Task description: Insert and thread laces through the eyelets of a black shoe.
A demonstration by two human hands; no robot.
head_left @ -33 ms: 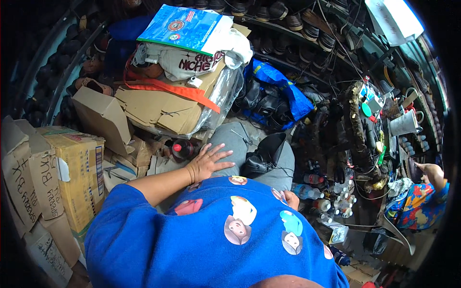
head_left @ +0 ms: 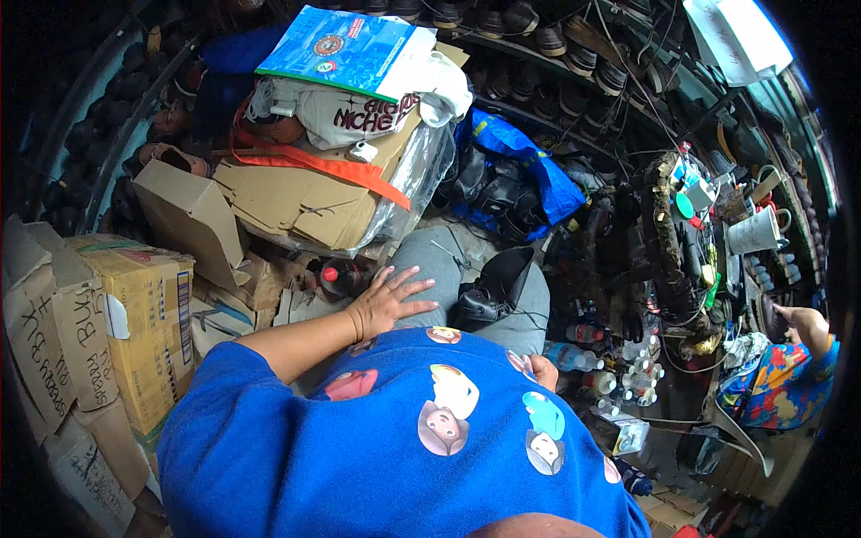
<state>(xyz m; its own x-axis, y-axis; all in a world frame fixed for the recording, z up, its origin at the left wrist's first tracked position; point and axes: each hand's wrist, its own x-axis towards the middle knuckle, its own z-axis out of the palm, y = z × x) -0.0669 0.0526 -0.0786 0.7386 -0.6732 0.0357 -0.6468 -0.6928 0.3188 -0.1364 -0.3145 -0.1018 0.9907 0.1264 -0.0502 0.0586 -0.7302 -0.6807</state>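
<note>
My left hand (head_left: 399,300) lies flat on my grey trouser leg (head_left: 435,255), its fingers spread and nothing in them. Between my thighs rests a black leather shoe (head_left: 482,305) with a tall dark flap (head_left: 513,269) standing up from it. Just a small part of my right hand (head_left: 543,371) shows beside my right thigh. The blue patterned shirt (head_left: 386,439) hides the rest of it, so its grip is not visible. Neither hand visibly touches the shoe.
Cardboard boxes (head_left: 148,332) crowd the left. Ahead stands a carton stack (head_left: 305,202) topped by a blue booklet (head_left: 345,49). Plastic bottles (head_left: 574,357) and a cluttered stand (head_left: 668,233) are at right. Another person's hand (head_left: 803,325) holds a dark item. Shoe shelves (head_left: 538,45) line the back.
</note>
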